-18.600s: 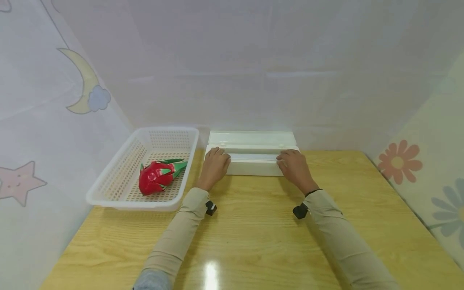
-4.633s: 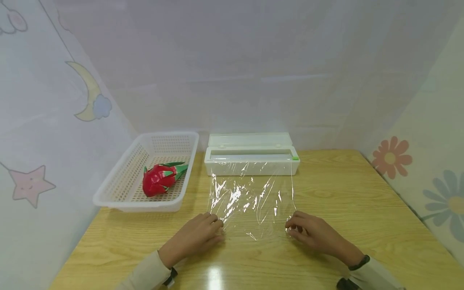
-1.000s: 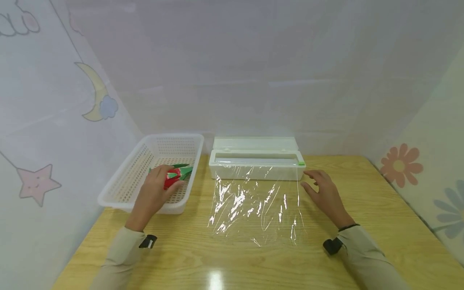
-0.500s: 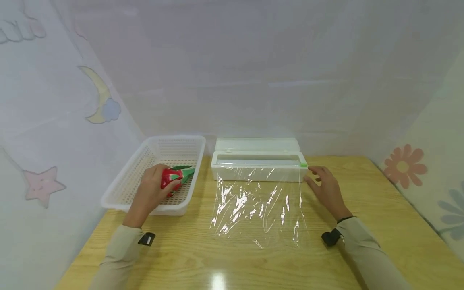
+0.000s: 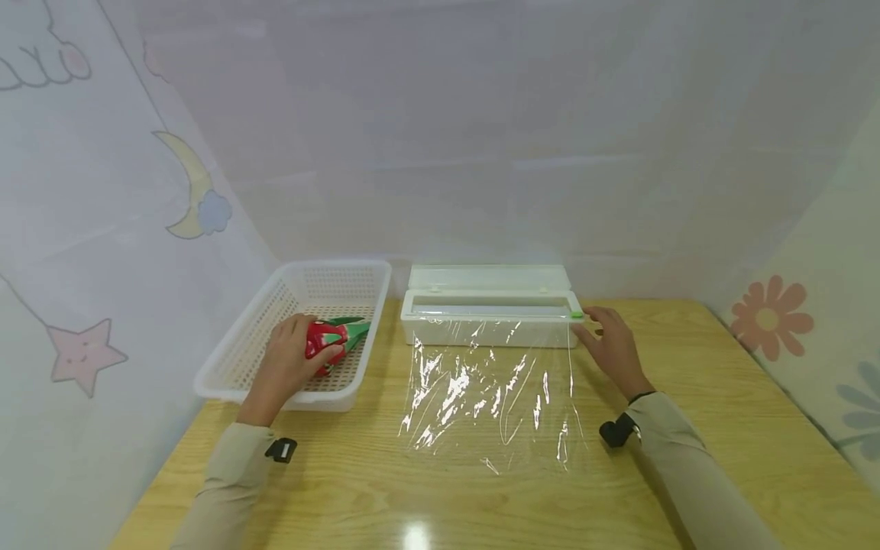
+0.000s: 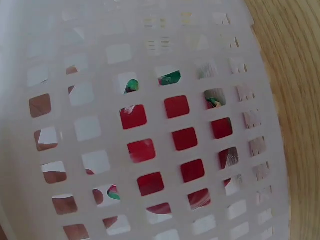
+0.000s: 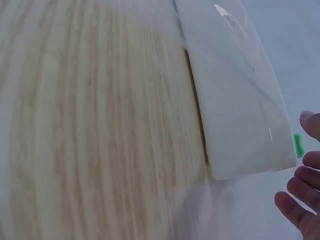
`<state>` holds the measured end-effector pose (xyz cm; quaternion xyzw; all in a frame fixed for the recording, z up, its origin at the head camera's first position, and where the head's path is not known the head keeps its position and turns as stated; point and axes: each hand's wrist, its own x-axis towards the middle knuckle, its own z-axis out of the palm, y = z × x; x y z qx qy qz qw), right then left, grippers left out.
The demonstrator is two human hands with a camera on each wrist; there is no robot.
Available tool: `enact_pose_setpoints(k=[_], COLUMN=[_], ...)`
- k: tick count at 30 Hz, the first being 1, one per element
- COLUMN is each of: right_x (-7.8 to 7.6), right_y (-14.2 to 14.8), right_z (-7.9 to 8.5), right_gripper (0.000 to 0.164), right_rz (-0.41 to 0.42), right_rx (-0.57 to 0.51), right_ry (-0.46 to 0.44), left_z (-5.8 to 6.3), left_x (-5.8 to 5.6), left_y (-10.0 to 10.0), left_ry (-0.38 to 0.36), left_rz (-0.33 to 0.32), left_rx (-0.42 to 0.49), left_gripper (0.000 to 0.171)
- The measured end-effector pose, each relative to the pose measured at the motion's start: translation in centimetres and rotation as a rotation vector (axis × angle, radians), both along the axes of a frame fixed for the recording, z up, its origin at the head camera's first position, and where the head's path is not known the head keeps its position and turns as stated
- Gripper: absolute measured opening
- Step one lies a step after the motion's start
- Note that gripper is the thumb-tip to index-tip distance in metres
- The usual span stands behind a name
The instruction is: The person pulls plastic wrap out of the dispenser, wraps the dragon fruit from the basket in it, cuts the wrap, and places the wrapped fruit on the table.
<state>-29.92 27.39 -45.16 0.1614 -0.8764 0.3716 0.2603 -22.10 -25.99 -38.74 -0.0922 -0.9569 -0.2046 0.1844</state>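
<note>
My left hand grips a red dragon fruit with green leaf tips, inside the white perforated basket. Through the basket holes, the left wrist view shows the red fruit and parts of the fingers. A white cling film dispenser stands with its lid raised, a green slide cutter at its right end. Clear cling film stretches from it towards me over the table. Beside that right end is my right hand; in the right wrist view its fingers are spread close to the cutter.
The wooden table reaches back to a pale cloth backdrop. Its left side meets a wall cloth printed with a moon and star. On the right hangs cloth with flowers.
Since the earliest frame, film has been drawn out of the dispenser. Later my left hand moved to the dragon fruit and my right to the dispenser's end. Over the last second, both hands barely shift.
</note>
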Motion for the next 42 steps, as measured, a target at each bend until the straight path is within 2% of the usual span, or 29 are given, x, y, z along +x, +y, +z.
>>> enact_pose_setpoints(k=[6, 10, 16, 24, 30, 36, 42], right_x=[-1.0, -1.3, -1.4, -1.5, -1.5, -1.6, -1.7], right_y=[0.1, 0.1, -0.1, -0.2, -0.4, -0.6, -0.6], right_z=[-0.3, -0.4, -0.4, -0.5, -0.7, -0.8, -0.8], right_gripper=[0.049, 0.050, 0.044, 0.041, 0.041, 0.041, 0.040], right_rz=[0.011, 0.002, 0.003, -0.013, -0.016, -0.019, -0.027], right_rx=[0.011, 0.037, 0.048, 0.056, 0.043, 0.039, 0.034], right_ry=[-0.081, -0.107, -0.081, -0.052, -0.052, -0.052, -0.052], left_z=[0.4, 0.3, -0.1, 0.2, 0.5, 1.2, 1.0], left_x=[-0.4, -0.7, -1.1, -1.7, -2.0, -2.3, -3.2], left_y=[-0.4, -0.7, -1.3, -1.5, -1.6, -1.6, -1.7], left_ry=[-0.065, -0.095, -0.148, -0.166, -0.230, -0.285, -0.368], left_rz=[0.006, 0.009, 0.008, 0.010, 0.045, 0.067, 0.071], left_rx=[-0.025, -0.027, -0.032, -0.089, -0.154, -0.154, -0.173], left_gripper=[0.081, 0.080, 0.076, 0.071, 0.073, 0.074, 0.084])
